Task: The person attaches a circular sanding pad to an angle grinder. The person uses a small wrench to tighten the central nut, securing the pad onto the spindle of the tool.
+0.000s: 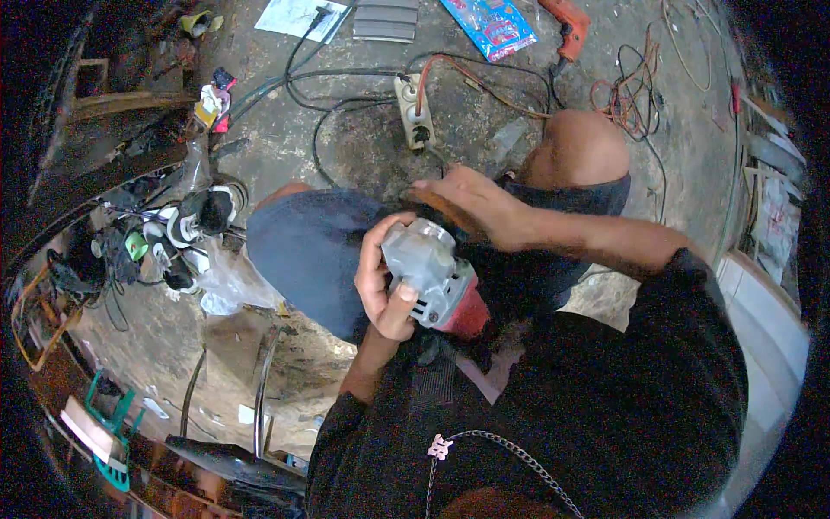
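My left hand (380, 290) is wrapped round the silver gear head of an angle grinder (424, 251). The grinder's red body (468, 304) points down toward my black shirt, and no disc shows on it. Out over the gap between my knees, my right hand (471, 201) is closed, its fingers bent and partly blurred. A thin stick-like shape seems to stick out by its fingertips; what it holds is unclear. Just beyond that hand lies a white power strip (413, 112) with plugs in it.
An orange power drill (567, 28) lies at the far right, near a tangle of cords (629, 97). A blue packet (493, 28) and a grey slatted piece (386, 19) are at the back. Shoes and plastic bags (235, 275) crowd the left. Black cables (298, 82) cross the floor.
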### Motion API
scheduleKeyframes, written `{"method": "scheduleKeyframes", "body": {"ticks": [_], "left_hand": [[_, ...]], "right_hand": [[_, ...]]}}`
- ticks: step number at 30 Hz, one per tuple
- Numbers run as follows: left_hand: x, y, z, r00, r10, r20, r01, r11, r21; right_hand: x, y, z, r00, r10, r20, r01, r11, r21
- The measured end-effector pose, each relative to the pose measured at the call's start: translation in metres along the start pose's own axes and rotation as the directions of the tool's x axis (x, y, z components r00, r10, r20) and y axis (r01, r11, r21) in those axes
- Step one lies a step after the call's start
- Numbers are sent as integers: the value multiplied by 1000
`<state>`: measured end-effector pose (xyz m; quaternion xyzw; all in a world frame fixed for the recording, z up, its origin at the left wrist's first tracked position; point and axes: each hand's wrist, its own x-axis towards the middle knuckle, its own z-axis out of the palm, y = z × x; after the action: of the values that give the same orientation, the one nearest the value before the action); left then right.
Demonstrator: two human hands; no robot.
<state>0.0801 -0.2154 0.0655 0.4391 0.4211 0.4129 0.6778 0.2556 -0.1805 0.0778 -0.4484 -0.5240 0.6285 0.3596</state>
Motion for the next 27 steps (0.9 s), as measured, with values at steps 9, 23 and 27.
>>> {"method": "scheduleKeyframes", "body": {"ticks": [9, 23, 27], "left_hand": [[1, -2, 1, 1000, -15, -13, 14, 998, -64], [13, 1, 9, 989, 57, 137, -55, 998, -14], [10, -2, 7, 997, 65, 49, -62, 996, -64]], "right_hand": [[3, 0, -2, 998, 39, -45, -44, 990, -132], [41, -42, -21, 389, 763, 516, -916, 379, 131], [28, -15, -11, 848, 482, 223, -486, 873, -39]]}}
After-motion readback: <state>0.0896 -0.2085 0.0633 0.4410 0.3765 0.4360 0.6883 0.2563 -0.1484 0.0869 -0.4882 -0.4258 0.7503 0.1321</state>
